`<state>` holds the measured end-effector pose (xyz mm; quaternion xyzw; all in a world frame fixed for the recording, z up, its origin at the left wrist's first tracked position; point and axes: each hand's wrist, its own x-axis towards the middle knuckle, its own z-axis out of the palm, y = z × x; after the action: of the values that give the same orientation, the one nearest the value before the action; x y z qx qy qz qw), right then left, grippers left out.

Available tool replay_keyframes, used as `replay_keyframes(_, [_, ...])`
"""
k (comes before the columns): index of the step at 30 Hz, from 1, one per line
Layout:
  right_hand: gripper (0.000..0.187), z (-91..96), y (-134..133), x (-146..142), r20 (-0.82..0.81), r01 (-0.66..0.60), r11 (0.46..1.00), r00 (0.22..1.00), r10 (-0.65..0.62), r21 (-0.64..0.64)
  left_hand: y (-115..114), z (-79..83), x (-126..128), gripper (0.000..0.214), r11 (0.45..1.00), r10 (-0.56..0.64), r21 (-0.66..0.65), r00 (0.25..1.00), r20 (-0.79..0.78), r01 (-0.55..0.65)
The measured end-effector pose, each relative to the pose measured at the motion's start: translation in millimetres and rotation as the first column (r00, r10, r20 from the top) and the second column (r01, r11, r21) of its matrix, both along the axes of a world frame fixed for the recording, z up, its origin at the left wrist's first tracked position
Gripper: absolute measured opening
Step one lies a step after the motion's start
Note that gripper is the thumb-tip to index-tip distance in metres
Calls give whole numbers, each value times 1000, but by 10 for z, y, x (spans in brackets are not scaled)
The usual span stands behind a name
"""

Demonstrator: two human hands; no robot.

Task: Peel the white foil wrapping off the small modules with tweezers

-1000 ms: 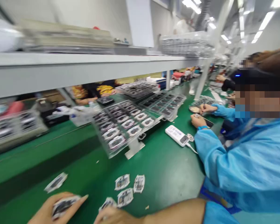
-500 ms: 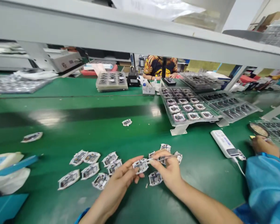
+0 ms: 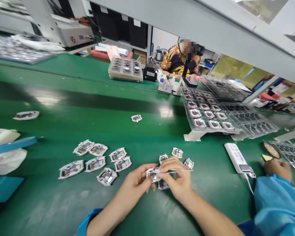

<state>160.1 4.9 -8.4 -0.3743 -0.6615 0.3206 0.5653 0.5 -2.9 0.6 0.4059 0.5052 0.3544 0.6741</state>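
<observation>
My left hand pinches a small white-framed electronic module, like a watch case with a circuit inside, by its left side. In my right hand are thin metal tweezers, with their tips over that module; my fingers partly hide the contact. Just beneath lies another module, partly covered by my right hand. Several similar modules lie around it, one beyond my fingers and one to the right. A loose group, including one module, rests left of my left hand.
A raised clear tray holds rows of modules. Right of my arm lie a white power bank with a cable and a co-worker's hand. A person sits across the green bench. A shelf beam crosses above.
The view has tilted and shifted. My hands have drawn closer together, with the right fingers and tweezers now over the held module. The co-worker's hand stays near the round dish.
</observation>
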Motion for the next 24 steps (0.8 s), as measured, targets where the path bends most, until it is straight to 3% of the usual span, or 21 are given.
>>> replay_keyframes(6, [4, 13, -7, 1, 75, -43, 999, 996, 41, 19, -7, -25, 28, 43, 1000, 10, -20, 999, 51, -9])
replay_keyframes(9, [4, 23, 4, 45, -42, 22, 993, 999, -27, -117, -8, 5, 22, 39, 996, 71, -57, 996, 58, -68])
replay_keyframes(14, [5, 20, 37, 91, -103, -4, 921, 994, -40, -390, -2, 32, 17, 36, 986, 126, -122, 984, 125, -111])
replay_keyframes(20, [13, -1, 76, 81, -184, -87, 853, 983, -11, -515, 7, -46, 17, 37, 993, 87, -91, 994, 71, -80])
replay_keyframes(24, [15, -1, 91, 82, -226, -72, 831, 972, -66, -552, 29, 3, 32, 37, 997, 69, -35, 998, 14, -68])
